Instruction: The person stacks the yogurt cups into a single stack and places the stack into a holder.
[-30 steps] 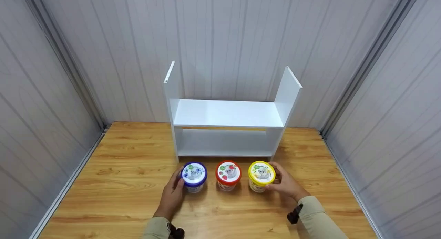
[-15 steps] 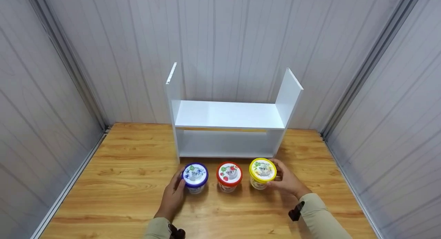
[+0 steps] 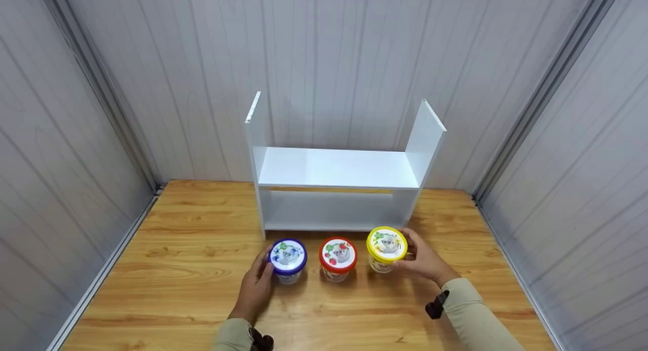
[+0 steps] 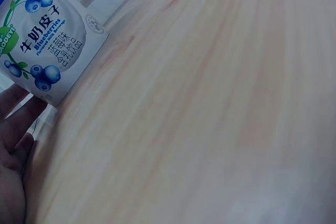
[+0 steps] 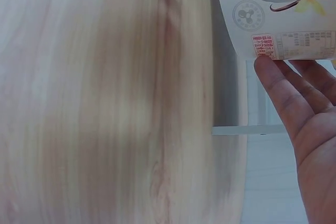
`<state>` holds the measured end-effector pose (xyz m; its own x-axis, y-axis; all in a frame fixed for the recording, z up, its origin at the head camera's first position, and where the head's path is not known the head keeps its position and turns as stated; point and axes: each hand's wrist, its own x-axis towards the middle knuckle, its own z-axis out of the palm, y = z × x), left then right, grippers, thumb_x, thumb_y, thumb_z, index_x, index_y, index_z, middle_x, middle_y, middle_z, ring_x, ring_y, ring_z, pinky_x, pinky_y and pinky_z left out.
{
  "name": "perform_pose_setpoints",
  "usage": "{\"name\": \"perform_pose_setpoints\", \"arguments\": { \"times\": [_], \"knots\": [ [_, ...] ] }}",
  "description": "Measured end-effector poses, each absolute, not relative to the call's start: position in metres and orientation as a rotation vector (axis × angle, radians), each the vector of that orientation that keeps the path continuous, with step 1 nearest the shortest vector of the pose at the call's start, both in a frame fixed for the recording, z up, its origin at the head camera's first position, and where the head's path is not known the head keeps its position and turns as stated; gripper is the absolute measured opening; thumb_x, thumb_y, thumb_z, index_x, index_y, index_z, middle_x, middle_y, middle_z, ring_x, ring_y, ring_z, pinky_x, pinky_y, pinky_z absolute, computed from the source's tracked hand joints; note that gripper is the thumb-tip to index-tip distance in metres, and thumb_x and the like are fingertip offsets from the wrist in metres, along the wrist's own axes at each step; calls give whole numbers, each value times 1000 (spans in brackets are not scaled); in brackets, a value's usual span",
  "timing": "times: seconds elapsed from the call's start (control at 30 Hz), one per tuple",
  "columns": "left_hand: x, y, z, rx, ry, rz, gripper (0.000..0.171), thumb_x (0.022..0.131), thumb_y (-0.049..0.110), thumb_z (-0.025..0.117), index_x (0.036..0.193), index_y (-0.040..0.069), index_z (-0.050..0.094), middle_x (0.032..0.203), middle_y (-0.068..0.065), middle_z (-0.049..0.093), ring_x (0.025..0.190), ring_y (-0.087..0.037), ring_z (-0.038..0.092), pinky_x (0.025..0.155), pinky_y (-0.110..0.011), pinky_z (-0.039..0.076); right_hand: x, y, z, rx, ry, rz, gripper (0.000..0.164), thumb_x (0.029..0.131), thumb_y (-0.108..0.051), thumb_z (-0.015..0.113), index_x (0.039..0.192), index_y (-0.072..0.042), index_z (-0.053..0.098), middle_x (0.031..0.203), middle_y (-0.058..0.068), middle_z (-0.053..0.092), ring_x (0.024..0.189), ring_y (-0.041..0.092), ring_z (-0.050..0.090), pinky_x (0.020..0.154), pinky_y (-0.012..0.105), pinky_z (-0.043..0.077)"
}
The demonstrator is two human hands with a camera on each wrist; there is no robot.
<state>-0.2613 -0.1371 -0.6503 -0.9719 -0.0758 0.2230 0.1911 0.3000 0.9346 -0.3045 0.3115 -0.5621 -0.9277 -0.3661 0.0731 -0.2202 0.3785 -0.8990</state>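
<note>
While the right hand (image 3: 422, 260) grips a yellow-lidded cup (image 3: 387, 244) between thumb and fingers near the white shelf unit (image 3: 336, 168), the left hand (image 3: 254, 287) curls round a blue-lidded cup (image 3: 288, 257) on the wooden table (image 3: 177, 270), a red-lidded cup (image 3: 337, 255) standing between the two. From my remote post I cannot tell whether the yellow-lidded cup's base touches the table. Both held cups hide fingertips from my head camera. My left wrist view crops the blue lid; my right cuts off the yellow-lidded cup's top, its fine print too blurred to read.

Blueberry cup (image 4: 52, 38) partly outside wrist view
</note>
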Motion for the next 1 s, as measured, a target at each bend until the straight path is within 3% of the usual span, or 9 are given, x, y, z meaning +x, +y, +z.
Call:
{"name": "perform_pose_setpoints", "arguments": {
  "times": [0.17,0.83,1.0],
  "knots": [
    [-262,-138,-650,-113,-2341,-1722,48,106,24,53,154,19,45,138,-17,61,131,-37,53,114,-61,33,-306,310,-554,-554,2489,-1581,89,81,-18,87,153,-12,35,145,17,48,127,36,53,98,38,52],
    [-264,-138,-651,-105,-2358,-1705,48,107,29,51,154,27,44,142,-14,58,126,-36,56,110,-61,39,-311,303,-525,-621,2536,-1517,87,81,-20,87,152,-14,37,144,14,50,127,36,53,100,49,50],
    [-262,-138,-654,-122,-2335,-1693,46,107,29,52,153,29,47,137,-14,62,122,-35,59,107,-61,42,-310,300,-518,-641,2539,-1503,87,82,-21,87,153,-15,37,142,14,51,126,35,54,100,50,49]
  ]
}}
